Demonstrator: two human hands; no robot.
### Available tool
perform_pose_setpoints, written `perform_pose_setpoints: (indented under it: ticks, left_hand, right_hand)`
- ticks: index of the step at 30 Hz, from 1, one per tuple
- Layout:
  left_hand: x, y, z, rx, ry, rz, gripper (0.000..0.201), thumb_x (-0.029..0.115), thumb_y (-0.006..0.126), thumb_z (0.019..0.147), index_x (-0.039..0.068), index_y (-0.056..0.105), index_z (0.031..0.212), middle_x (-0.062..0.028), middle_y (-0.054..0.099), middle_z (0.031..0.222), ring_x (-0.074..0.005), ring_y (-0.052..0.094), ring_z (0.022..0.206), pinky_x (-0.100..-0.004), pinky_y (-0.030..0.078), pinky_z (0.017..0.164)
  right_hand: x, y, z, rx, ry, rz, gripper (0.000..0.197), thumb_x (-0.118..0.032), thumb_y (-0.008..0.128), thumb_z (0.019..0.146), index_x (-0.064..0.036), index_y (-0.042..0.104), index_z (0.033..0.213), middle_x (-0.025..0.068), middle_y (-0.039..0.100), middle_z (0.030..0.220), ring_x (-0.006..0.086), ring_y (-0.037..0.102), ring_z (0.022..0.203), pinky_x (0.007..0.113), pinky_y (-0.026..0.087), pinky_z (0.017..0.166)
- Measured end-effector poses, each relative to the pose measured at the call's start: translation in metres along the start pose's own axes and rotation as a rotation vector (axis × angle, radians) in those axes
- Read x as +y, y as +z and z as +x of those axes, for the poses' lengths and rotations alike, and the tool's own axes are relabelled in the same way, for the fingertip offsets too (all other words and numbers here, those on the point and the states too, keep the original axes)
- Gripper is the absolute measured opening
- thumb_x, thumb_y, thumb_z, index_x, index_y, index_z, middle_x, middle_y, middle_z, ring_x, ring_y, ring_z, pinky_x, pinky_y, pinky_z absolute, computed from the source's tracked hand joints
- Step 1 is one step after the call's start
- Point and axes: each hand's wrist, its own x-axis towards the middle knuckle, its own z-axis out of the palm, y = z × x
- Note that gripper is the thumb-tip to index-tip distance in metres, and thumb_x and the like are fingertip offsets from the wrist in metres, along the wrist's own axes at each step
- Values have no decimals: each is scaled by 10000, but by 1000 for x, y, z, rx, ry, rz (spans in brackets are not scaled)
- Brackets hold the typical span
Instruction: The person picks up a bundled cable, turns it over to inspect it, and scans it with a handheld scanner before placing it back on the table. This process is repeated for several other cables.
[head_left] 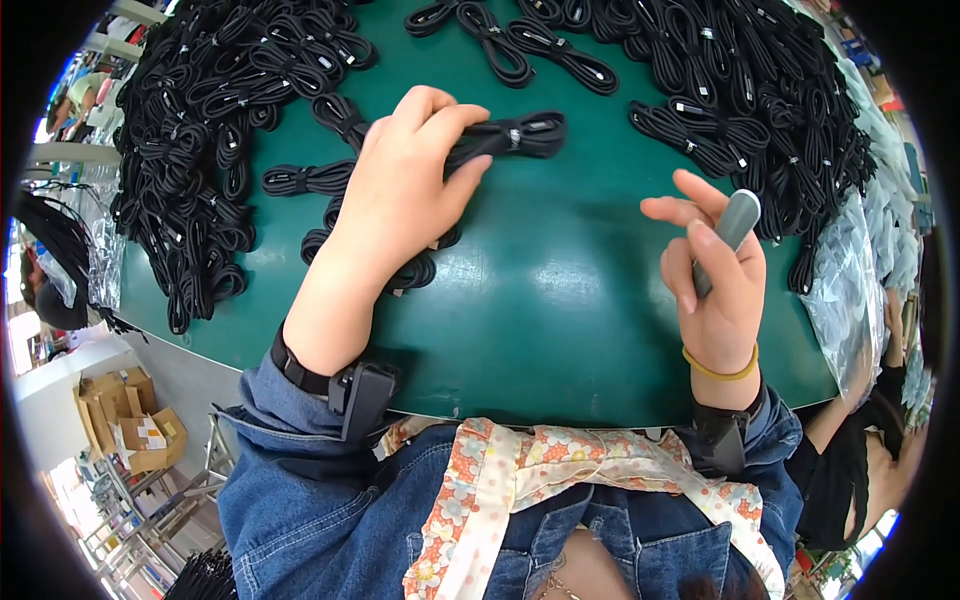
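Observation:
My left hand (405,170) grips a coiled black cable (535,135) between thumb and fingers, above the green tabletop (560,340). The coil is tied at its middle and blurs slightly at its free end. Several more coils lie under and beside that hand, such as a tied cable bundle (305,180) to its left. On the right, my right hand (720,270) is raised with its palm partly up. Its thumb and fingers are closed on a grey stick-like tool with a rounded pale end (738,225); the tool's lower end is hidden in the palm.
A large pile of black cable coils (215,120) covers the table's left side, and another pile (760,100) the right. Clear plastic bags (855,270) hang along the right edge. Cardboard boxes (135,420) stand at lower left. Another person's arm (850,420) is at right.

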Motion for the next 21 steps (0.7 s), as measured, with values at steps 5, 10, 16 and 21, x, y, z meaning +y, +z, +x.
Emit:
perform_pose_setpoints:
  ticks: [5, 10, 16, 21]
  left_hand:
    - [29, -15, -6, 140, 144, -421, 408, 63, 701, 555, 7, 537, 925, -103, 502, 855, -197, 522, 704, -279, 443, 625]
    - [41, -19, -10, 248, 420, -434, 468, 93, 749, 503, -27, 529, 899, -138, 517, 823, -201, 526, 693, -281, 457, 598]
    - [39, -17, -10, 331, 526, -437, 495, 120, 761, 494, -17, 515, 901, -144, 521, 828, -219, 528, 697, -316, 468, 639]
    - [39, -16, -10, 340, 543, -456, 516, 130, 767, 494, -14, 500, 912, -146, 522, 829, -223, 526, 690, -344, 466, 652]
  right_hand:
    - [2, 6, -2, 56, -108, -183, 401, -152, 431, 802, 34, 367, 1152, 182, 497, 1050, 41, 382, 446, 157, 274, 403]
    - [7, 1, -6, -76, -269, -60, 416, -122, 514, 756, 20, 416, 1135, 177, 548, 927, 14, 377, 470, 134, 297, 414]
    - [8, 0, -8, -129, -360, -90, 441, -146, 525, 751, 20, 408, 1143, 210, 534, 944, 21, 392, 491, 139, 309, 421]
    - [6, 2, -9, -100, -378, -128, 478, -203, 550, 746, 23, 407, 1142, 202, 537, 927, 33, 406, 497, 147, 315, 422]
